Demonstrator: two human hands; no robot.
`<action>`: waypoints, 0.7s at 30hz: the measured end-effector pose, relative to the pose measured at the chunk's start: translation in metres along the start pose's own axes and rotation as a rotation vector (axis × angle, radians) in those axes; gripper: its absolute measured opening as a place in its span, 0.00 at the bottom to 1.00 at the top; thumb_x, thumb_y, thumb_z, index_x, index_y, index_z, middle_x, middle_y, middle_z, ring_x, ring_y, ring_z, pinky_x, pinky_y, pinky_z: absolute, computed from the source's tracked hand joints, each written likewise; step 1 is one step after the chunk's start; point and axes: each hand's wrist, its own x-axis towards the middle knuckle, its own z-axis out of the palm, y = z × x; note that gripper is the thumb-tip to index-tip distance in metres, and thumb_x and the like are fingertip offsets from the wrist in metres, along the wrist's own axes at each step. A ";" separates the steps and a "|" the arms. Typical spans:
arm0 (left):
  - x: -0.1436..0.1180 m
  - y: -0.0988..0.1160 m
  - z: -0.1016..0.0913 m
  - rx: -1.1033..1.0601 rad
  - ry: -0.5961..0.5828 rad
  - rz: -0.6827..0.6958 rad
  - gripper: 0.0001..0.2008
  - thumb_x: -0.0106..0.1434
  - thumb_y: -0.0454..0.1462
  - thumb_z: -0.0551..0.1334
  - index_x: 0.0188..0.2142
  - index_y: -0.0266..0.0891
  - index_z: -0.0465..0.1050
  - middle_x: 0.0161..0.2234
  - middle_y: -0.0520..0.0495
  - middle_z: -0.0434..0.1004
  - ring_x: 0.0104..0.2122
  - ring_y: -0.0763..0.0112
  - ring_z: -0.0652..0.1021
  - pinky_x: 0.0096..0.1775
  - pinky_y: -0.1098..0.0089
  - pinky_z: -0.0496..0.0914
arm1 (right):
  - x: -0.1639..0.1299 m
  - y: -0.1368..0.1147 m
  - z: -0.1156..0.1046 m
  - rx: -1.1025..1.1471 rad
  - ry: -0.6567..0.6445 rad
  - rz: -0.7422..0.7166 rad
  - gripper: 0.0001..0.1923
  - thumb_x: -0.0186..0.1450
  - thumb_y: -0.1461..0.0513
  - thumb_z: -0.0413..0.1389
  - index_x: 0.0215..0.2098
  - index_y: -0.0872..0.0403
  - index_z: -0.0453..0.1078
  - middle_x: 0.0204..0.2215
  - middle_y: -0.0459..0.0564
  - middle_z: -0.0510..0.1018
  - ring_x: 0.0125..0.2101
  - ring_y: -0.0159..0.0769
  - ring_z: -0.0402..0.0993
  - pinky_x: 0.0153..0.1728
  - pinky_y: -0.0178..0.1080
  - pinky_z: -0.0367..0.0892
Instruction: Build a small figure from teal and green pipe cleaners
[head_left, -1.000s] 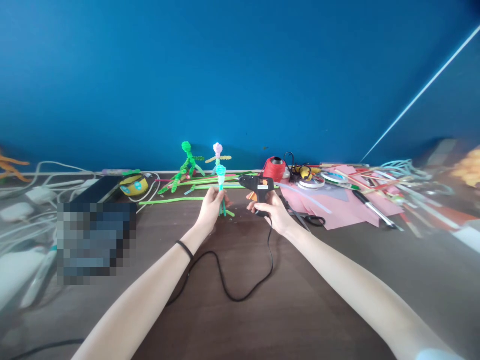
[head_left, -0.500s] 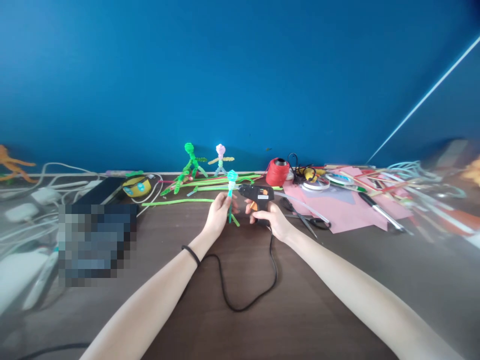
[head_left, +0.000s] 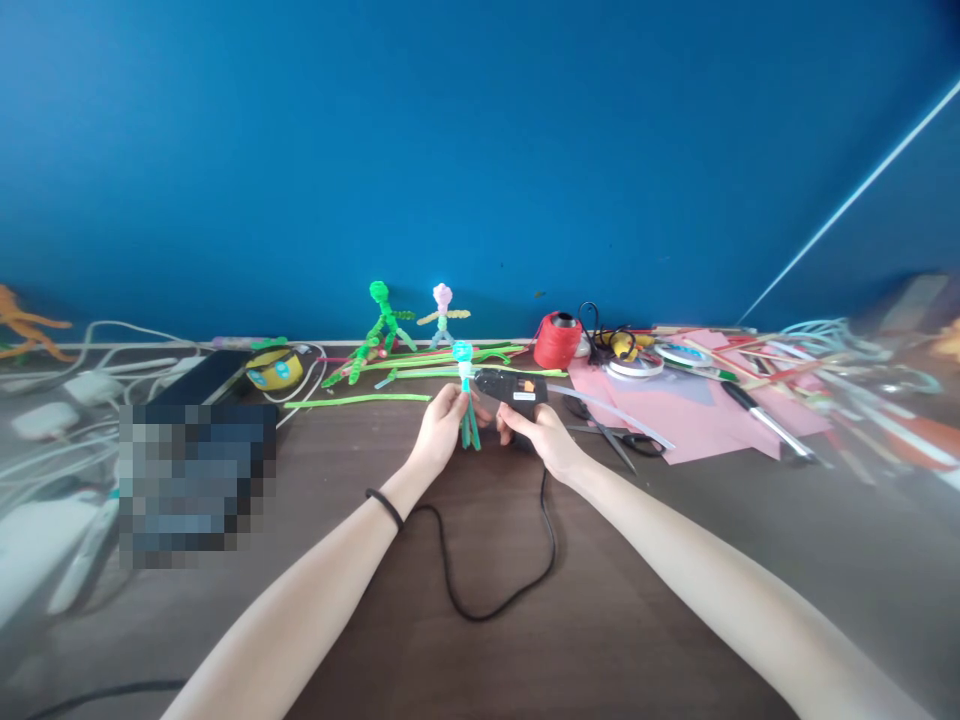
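My left hand (head_left: 441,428) holds a small pipe-cleaner figure (head_left: 466,395) upright, with a light blue head and green legs. My right hand (head_left: 538,433) grips a black glue gun (head_left: 513,388), its nozzle pointing left and touching or nearly touching the figure below its head. The gun's black cord (head_left: 495,560) loops back across the brown table (head_left: 525,620) toward me. Behind them, against the blue wall, stand a green pipe-cleaner figure (head_left: 382,320) and a pink-headed one (head_left: 442,314).
Loose green pipe cleaners (head_left: 360,400) lie behind my left hand. A red thread spool (head_left: 558,341), pink paper (head_left: 675,410), scissors (head_left: 615,438), tape rolls and straws crowd the right. A yellow tape roll (head_left: 274,369), white cables and a blurred-out patch are at the left.
The figure in my left hand has moved right, up to the glue gun's nozzle, and its legs have closed together. Both hands have drawn closer together.
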 end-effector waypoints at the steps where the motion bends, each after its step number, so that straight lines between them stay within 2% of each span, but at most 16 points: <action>1: 0.000 0.000 0.000 -0.001 0.000 0.001 0.11 0.58 0.44 0.56 0.29 0.38 0.62 0.21 0.51 0.74 0.22 0.73 0.75 0.29 0.71 0.70 | 0.000 0.000 0.000 -0.002 0.002 -0.002 0.17 0.58 0.51 0.55 0.22 0.56 0.66 0.17 0.45 0.70 0.22 0.32 0.66 0.32 0.38 0.60; 21: -0.001 -0.003 0.000 0.011 0.003 0.036 0.11 0.59 0.44 0.56 0.29 0.38 0.62 0.21 0.51 0.72 0.22 0.73 0.75 0.26 0.72 0.69 | 0.001 0.006 -0.005 -0.127 -0.038 -0.085 0.20 0.61 0.53 0.52 0.16 0.55 0.67 0.19 0.46 0.71 0.28 0.35 0.66 0.38 0.39 0.57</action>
